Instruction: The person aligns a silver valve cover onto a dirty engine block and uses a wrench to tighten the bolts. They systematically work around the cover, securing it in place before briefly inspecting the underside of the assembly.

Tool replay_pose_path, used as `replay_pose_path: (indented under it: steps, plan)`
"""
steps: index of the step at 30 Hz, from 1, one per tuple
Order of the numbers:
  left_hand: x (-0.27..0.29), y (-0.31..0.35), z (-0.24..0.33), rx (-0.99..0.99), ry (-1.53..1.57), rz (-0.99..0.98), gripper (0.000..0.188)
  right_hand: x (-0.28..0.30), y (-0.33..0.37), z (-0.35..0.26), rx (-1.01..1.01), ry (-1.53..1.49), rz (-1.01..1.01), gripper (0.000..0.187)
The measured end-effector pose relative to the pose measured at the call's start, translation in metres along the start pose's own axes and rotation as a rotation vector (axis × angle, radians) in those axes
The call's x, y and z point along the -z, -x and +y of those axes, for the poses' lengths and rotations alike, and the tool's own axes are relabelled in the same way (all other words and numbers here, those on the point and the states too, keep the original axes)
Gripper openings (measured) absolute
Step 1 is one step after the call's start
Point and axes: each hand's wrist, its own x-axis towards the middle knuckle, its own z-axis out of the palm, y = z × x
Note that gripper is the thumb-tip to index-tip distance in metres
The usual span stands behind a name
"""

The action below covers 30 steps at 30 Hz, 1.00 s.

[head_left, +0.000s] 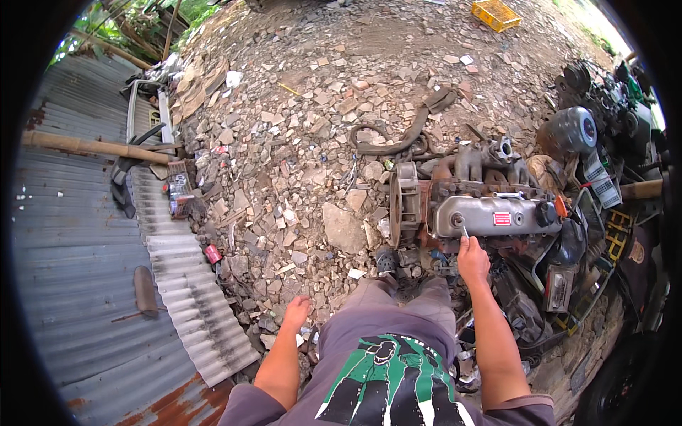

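Observation:
My right hand [472,261] is closed round a slim silver wrench [465,231], most of it hidden in the fist. Its visible end reaches the round nut [457,220] at the left end of a grey valve cover [477,215]; whether they touch I cannot tell. That cover sits on a rusty brown engine [444,190] lying on the ground to my right. A second silver wrench [507,195] rests along the cover's far edge. My left hand [298,311] hangs over the rubble beside my body, fingers curled in, with nothing visible in it.
Broken stone and tile rubble [312,170] covers the ground. Beyond the engine lies a dark hose [408,138]. Scrap parts, including a metal cylinder [568,131], crowd the right side. Corrugated sheets [78,234] line the left. A yellow crate [496,14] stands far off.

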Motion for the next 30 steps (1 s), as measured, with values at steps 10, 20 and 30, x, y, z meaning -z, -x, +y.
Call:
replay_pose_path:
  steps: [10, 20, 30]
  plan:
    - [0.008, -0.007, -0.003, -0.050, 0.068, 0.038, 0.035, 0.001, 0.000, -0.006, -0.015, 0.033, 0.001, 0.042]
    - [0.008, 0.012, -0.016, 0.084, 0.138, -0.013, 0.035, -0.002, 0.001, -0.010, -0.029, 0.114, 0.035, 0.042]
    - [-0.003, 0.007, -0.011, 0.023, 0.169, 0.020, 0.034, -0.003, 0.000, -0.002, -0.005, 0.013, -0.010, 0.042]
